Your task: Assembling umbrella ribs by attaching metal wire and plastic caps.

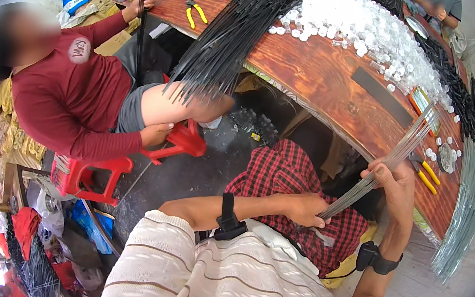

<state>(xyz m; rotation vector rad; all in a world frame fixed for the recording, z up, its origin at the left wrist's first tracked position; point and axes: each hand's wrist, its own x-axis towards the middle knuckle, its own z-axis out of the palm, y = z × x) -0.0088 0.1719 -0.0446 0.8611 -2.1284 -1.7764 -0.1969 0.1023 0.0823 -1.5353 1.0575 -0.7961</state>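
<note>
Toward the left, squat glossy red plastic stools (pixel 89 165). Farther right, a soft red-and-black checked cloth (pixel 278 172) in loose folds, then the bare left hand (pixel 306 208), closed at the lower end of a slender bundle of straight grey rods (pixel 370 170). Aslant between both hands, fanning out over the reddish-brown, wood-grained tabletop (pixel 315 69). Bare right hand (pixel 393 178) wrapped around mid-bundle, thumb on top. Probably best to grip snugly but lightly, keeping such wiry lengths parallel and unbent. Farthest right, yellow-handled pliers (pixel 424 180) and a loose sheaf of shiny, translucent-looking strands (pixel 463 212).
</note>
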